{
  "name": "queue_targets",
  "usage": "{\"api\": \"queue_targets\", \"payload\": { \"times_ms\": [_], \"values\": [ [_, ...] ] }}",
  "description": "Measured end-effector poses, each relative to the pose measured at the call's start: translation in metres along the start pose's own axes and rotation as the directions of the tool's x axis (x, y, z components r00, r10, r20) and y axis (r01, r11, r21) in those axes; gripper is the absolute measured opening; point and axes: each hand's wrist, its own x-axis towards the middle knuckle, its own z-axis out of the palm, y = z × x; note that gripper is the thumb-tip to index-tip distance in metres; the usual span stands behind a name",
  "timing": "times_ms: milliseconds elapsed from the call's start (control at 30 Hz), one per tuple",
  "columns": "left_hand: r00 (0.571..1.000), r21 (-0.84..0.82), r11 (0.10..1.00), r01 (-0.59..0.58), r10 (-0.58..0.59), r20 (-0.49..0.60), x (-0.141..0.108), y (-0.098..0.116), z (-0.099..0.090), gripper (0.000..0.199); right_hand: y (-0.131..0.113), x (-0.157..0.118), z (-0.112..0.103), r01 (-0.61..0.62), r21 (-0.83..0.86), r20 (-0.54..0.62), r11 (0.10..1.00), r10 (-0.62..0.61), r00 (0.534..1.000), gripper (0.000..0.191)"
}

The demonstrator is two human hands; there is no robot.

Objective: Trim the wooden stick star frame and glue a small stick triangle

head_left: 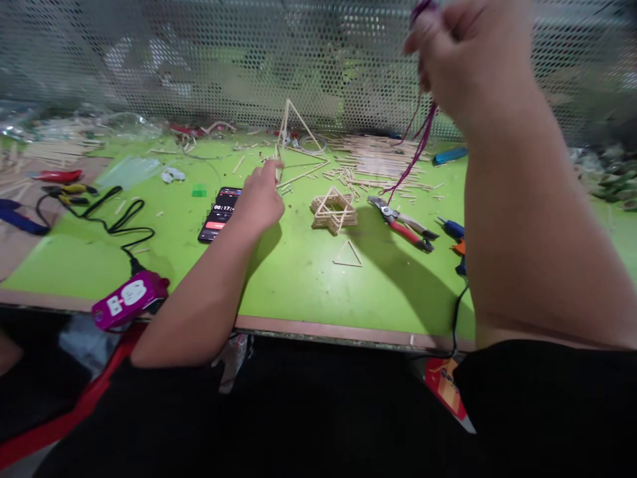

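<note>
My left hand (pixel 261 198) is closed, its fingertips at the near left side of a tall pyramid-like frame (pixel 304 121) made of thin wooden sticks, which it appears to pinch. High at the upper right, my right hand (pixel 455 63) grips a bunch of purple thread (pixel 423 143). The loose ends dangle to the table by the pliers (pixel 401 224), which have red and grey handles. Between the hands sits a star-shaped stack of sticks (pixel 334 210). In front of that lies a small flat stick triangle (pixel 348 254).
A phone (pixel 215 216) showing a timer lies partly behind my left forearm. Loose sticks (pixel 373 159) cover the table's back. At left are a magenta device (pixel 130 299) with a black cable and more tools. A blue glue gun (pixel 452 229) is beside my right forearm. Perforated metal (pixel 223 60) stands behind.
</note>
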Motion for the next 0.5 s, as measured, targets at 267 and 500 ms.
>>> {"api": "queue_targets", "payload": {
  "times_ms": [267,500],
  "values": [
    [0.955,-0.506,0.841,-0.19,0.279,0.105,-0.019,0.03,-0.005,0.069,-0.007,0.04,0.039,0.251,-0.415,0.456,0.874,-0.039,0.889,0.04],
    [0.948,-0.39,0.89,-0.237,0.299,0.107,-0.022,0.03,0.002,0.068,0.008,0.036,0.056,0.207,-0.537,0.45,0.818,0.07,0.89,0.061]
  ]
}}
